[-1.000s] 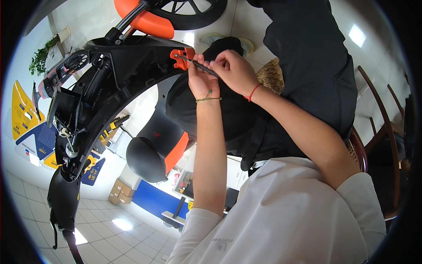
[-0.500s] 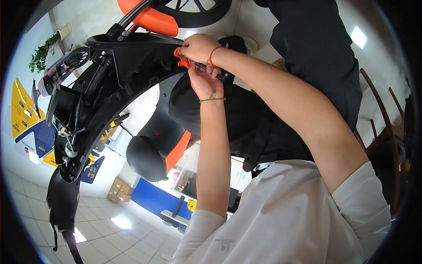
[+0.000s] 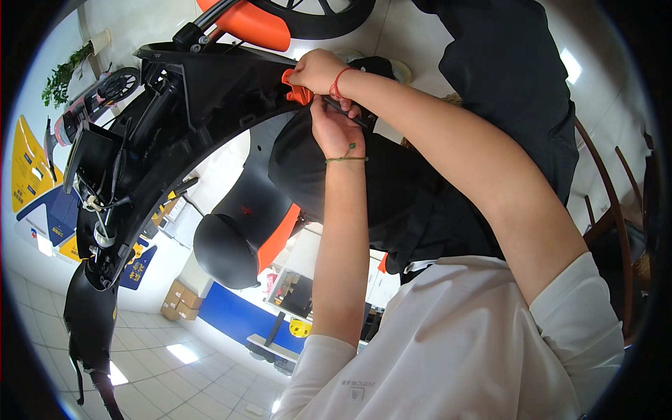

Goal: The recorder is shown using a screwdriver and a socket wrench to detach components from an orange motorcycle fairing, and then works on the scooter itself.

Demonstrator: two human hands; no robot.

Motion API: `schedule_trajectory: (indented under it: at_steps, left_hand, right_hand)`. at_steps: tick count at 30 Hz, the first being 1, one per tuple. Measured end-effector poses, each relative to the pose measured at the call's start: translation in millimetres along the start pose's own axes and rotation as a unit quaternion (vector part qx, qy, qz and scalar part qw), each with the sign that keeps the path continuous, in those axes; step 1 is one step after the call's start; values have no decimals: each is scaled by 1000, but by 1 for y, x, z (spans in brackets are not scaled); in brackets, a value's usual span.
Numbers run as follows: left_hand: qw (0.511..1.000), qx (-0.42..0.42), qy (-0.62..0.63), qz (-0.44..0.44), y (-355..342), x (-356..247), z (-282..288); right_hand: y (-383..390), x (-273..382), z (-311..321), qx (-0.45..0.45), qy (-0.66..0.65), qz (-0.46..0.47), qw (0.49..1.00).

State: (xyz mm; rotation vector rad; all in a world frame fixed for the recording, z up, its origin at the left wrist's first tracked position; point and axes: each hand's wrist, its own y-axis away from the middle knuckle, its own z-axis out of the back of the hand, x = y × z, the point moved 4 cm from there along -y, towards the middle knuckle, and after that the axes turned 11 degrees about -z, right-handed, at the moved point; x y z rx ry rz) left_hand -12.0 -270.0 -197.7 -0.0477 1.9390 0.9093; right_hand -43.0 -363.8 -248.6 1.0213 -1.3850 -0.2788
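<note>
A small orange plastic part point(image 3: 299, 94) sits at the right end of the long black body panel point(image 3: 227, 91) of a scooter. Closed over the orange part's right end is my right hand point(image 3: 320, 71), with a red string on its wrist; its fingertips are mostly hidden. Just below, my left hand point(image 3: 339, 131) is turned palm up, its fingers curled round a thin dark rod-shaped tool point(image 3: 343, 110) that slants down to the right. Its thumb reaches close to the orange part. I cannot make out the tool's tip or its exact kind.
An orange fender point(image 3: 255, 26) and black wheel point(image 3: 315, 19) are at the top. Loose wires point(image 3: 101, 203) show at the panel's left. A black seat point(image 3: 227, 241) lies below the panel. A wooden chair point(image 3: 609, 175) stands at the right, cartons point(image 3: 182, 301) farther off.
Both hands have shifted slightly to the right in the picture, along with the orange part. The left hand has turned a little, and less of the dark tool's lower end shows.
</note>
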Motion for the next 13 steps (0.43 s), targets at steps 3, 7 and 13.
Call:
schedule_trajectory:
  at_steps: [3,7,13]
  left_hand:
    - [1000,-15,-10,3,3,3,9]
    - [999,-12,-33,20,17,16,8]
    - [996,-41,-72,42,46,36,6]
  right_hand:
    - [3,6,-2,-8,32,-27,999]
    - [3,11,-1,-1,65,-34,997]
    - [9,2,-5,-80,50,20,995]
